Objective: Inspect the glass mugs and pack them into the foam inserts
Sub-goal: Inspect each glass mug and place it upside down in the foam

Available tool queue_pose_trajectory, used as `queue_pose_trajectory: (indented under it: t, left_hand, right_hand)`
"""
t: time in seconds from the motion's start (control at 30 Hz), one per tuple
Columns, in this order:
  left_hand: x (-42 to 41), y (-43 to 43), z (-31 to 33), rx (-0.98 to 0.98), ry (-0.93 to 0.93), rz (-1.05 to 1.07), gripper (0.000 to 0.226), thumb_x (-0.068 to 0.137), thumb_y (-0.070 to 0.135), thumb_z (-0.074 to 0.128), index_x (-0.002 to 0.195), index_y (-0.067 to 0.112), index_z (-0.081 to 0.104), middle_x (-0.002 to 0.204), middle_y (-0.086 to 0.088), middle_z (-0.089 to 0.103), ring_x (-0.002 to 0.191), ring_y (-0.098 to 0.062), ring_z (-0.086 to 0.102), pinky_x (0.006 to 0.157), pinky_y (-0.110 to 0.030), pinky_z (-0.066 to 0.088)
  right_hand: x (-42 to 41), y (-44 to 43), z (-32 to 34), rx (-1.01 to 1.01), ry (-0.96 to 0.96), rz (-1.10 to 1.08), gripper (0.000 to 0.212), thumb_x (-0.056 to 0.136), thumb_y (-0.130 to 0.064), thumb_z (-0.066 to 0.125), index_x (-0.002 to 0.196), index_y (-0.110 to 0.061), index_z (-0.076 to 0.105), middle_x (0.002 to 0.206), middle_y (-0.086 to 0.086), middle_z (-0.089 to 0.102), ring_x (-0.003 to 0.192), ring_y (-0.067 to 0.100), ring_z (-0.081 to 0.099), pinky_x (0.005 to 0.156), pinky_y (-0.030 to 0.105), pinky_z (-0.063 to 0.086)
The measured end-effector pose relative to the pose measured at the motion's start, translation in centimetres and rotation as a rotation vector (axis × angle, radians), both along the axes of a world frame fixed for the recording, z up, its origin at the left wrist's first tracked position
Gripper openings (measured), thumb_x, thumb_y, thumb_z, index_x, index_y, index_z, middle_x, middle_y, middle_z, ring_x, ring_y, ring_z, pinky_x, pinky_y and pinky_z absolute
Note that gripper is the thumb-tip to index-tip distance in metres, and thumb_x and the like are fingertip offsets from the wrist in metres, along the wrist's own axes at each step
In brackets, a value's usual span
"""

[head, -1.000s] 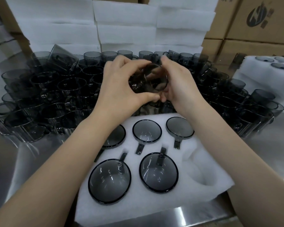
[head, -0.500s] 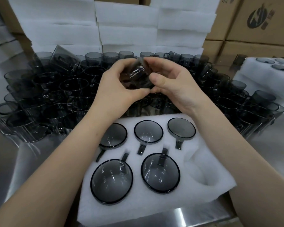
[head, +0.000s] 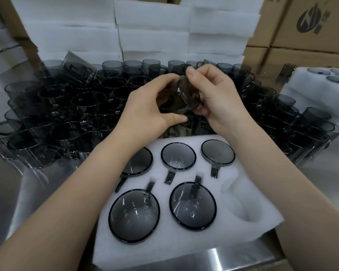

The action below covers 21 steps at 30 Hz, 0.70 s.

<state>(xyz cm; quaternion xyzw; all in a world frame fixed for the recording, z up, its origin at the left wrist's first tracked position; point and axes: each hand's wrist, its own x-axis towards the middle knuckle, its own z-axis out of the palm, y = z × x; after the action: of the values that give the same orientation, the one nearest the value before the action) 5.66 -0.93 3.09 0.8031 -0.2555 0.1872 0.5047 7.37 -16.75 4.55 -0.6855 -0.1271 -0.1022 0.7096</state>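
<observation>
Mug (head: 184, 96) tilted between our hands | left hand (head: 151, 108) and right hand (head: 219, 98) both curl round it | foam insert (head: 184, 243) below our wrists, five pockets filled | loose mugs (head: 67, 106) crowd behind them

Cardboard boxes (head: 321, 36) behind — steel table (head: 319, 178)

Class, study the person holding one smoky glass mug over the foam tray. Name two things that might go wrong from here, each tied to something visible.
1. The left hand and right hand hold the mug in mid-air over crowded loose mugs; a slip may well chip several.
2. The one empty pocket sits beside a packed mug; lowering carelessly might knock glass on glass.
</observation>
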Motion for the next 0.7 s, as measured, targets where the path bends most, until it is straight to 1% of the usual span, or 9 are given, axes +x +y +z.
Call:
queue_pose_trajectory:
  t: [0.07, 0.13, 0.23, 0.33, 0.43, 0.5, 0.57, 0.63, 0.7]
  left_hand:
    - [0.1, 0.0, 0.0, -0.061, 0.03, -0.017, 0.067, 0.061, 0.013, 0.086, 0.121, 0.023, 0.059, 0.111, 0.01, 0.065, 0.109, -0.006, 0.061, 0.104, -0.031, 0.046]
    - [0.2, 0.1, 0.0, -0.159, 0.079, -0.038, 0.065, 0.061, 0.013, 0.082, 0.122, 0.018, 0.059, 0.113, 0.004, 0.066, 0.111, -0.011, 0.063, 0.103, -0.034, 0.048]
    - [0.4, 0.5, -0.2, -0.256, 0.136, -0.076, 0.058, 0.067, 0.003, 0.08, 0.119, 0.017, 0.059, 0.111, 0.006, 0.067, 0.105, -0.006, 0.066, 0.095, -0.023, 0.051]
    - [0.6, 0.7, -0.4, -0.214, 0.153, -0.069, 0.056, 0.068, 0.001, 0.081, 0.118, 0.018, 0.06, 0.11, 0.007, 0.068, 0.103, -0.003, 0.066, 0.092, -0.02, 0.05]
    - [0.5, 0.6, -0.4, -0.104, 0.138, -0.035, 0.062, 0.065, 0.01, 0.084, 0.123, 0.016, 0.06, 0.114, 0.004, 0.068, 0.108, -0.009, 0.065, 0.1, -0.032, 0.05]
    - [0.3, 0.4, -0.3, -0.029, 0.1, -0.007, 0.063, 0.067, 0.013, 0.087, 0.123, 0.021, 0.059, 0.112, 0.011, 0.067, 0.106, -0.001, 0.064, 0.099, -0.029, 0.05]
    - [0.2, 0.2, -0.3, -0.004, 0.078, 0.001, 0.061, 0.068, 0.017, 0.087, 0.121, 0.025, 0.059, 0.109, 0.015, 0.067, 0.102, 0.004, 0.063, 0.098, -0.025, 0.05]
    - [0.0, 0.1, -0.3, -0.042, 0.087, -0.012, 0.058, 0.066, 0.02, 0.086, 0.117, 0.027, 0.058, 0.109, 0.013, 0.067, 0.101, 0.0, 0.065, 0.097, -0.029, 0.052]
    - [0.0, 0.0, -0.2, -0.116, 0.105, -0.016, 0.053, 0.066, 0.026, 0.081, 0.113, 0.029, 0.056, 0.111, 0.01, 0.067, 0.102, -0.007, 0.067, 0.096, -0.034, 0.053]
  right_hand:
    - [0.2, -0.4, 0.0, 0.096, 0.057, 0.112, 0.017, 0.095, -0.02, 0.061, 0.078, -0.022, 0.061, 0.067, -0.002, 0.055, 0.048, 0.007, 0.042, 0.04, 0.018, 0.029]
    - [0.4, -0.8, 0.0, 0.157, 0.094, 0.268, 0.008, 0.092, -0.014, 0.059, 0.094, -0.017, 0.066, 0.079, 0.004, 0.056, 0.054, 0.007, 0.045, 0.043, 0.017, 0.034]
    - [0.4, -1.4, 0.1, 0.153, 0.123, 0.419, 0.035, 0.083, -0.009, 0.062, 0.118, -0.008, 0.059, 0.093, 0.006, 0.057, 0.066, 0.009, 0.047, 0.053, 0.019, 0.037]
    - [0.4, -1.3, 0.1, 0.056, 0.119, 0.394, 0.033, 0.078, -0.007, 0.068, 0.109, -0.013, 0.059, 0.084, 0.003, 0.057, 0.06, 0.007, 0.049, 0.054, 0.023, 0.033]
    - [0.2, -0.9, 0.0, -0.061, 0.094, 0.234, 0.025, 0.072, -0.018, 0.075, 0.091, -0.019, 0.06, 0.077, 0.005, 0.052, 0.049, 0.008, 0.041, 0.049, 0.024, 0.027]
    - [0.1, -0.5, 0.0, -0.085, 0.04, 0.126, 0.02, 0.079, -0.025, 0.076, 0.08, -0.02, 0.057, 0.076, 0.011, 0.046, 0.045, 0.01, 0.031, 0.044, 0.023, 0.019]
    - [0.2, -0.2, -0.2, -0.087, -0.011, 0.034, 0.026, 0.089, -0.027, 0.07, 0.072, -0.02, 0.053, 0.069, 0.01, 0.047, 0.042, 0.012, 0.027, 0.042, 0.02, 0.016]
    - [0.1, 0.0, -0.2, -0.037, -0.027, 0.003, 0.026, 0.095, -0.026, 0.062, 0.072, -0.019, 0.054, 0.063, 0.004, 0.05, 0.04, 0.011, 0.033, 0.04, 0.018, 0.019]
    - [0.1, -0.2, 0.0, 0.077, -0.008, 0.037, 0.019, 0.098, -0.023, 0.057, 0.08, -0.017, 0.063, 0.066, -0.003, 0.059, 0.048, 0.009, 0.048, 0.039, 0.018, 0.026]
